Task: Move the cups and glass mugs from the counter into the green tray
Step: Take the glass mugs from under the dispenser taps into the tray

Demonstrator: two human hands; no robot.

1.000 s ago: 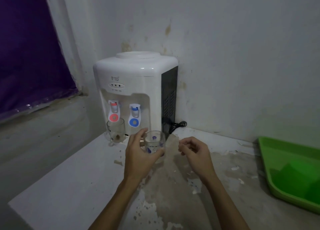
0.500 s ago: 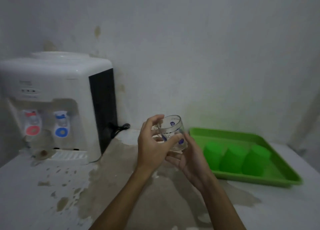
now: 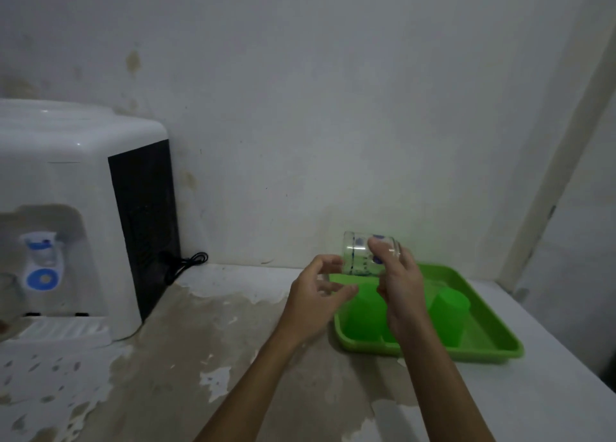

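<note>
Stained counter (image 3: pixel 206 358) runs from the dispenser (image 3: pixel 76 208) to our tray (image 3: pixel 493 328). Our right hand (image 3: pixel 401 285) grips the mug (image 3: pixel 366 255), tipped sideways over the tray's rear-left corner; our left hand (image 3: pixel 316 295) hangs open beside it. Glass could slip or knock the cups (image 3: pixel 365 311). Free room lies behind them.

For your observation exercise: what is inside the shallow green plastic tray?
Inside the shallow green plastic tray, two upside-down green plastic cups show. The right hand, holding a clear glass mug above, hides the space between them.
</note>
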